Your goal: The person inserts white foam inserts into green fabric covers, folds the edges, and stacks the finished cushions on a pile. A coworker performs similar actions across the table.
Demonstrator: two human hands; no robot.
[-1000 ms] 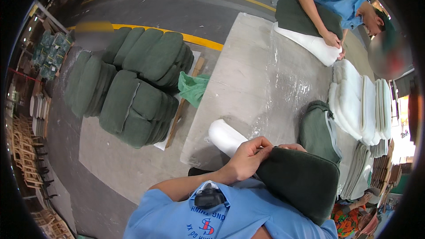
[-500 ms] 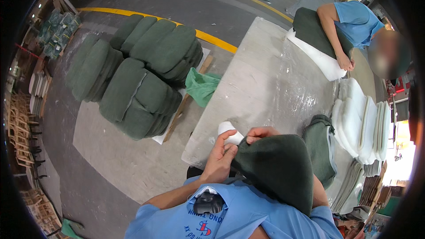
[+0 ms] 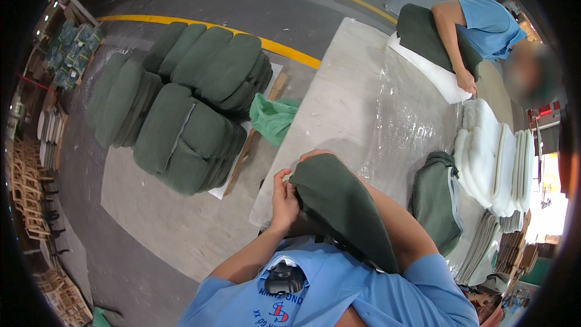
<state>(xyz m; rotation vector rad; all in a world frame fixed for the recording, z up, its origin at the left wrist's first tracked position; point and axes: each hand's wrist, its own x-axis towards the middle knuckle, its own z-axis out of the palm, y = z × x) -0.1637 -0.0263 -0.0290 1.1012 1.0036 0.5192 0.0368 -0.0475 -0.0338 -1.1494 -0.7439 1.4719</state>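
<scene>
A dark green fabric-covered cushion is held up tilted against my chest, over the near edge of the table. My left hand is at its left corner, thumb and fingers closing on the fabric edge. Behind the cushion's top edge, my right hand wraps round it; most of its fingers are hidden. My right forearm runs along the cushion's right side. To the right on the table lies a loose green cover with a pale edging.
Across the plastic-wrapped table, a co-worker handles another green cushion with white padding. White pads are stacked at right. Green cushion stacks stand on a pallet at left, near a green bag.
The white flap at the cushion's corner has gone from sight. The cushion has turned more edge-on, and my right hand has shifted left behind its top edge. My left hand moved slightly left.
</scene>
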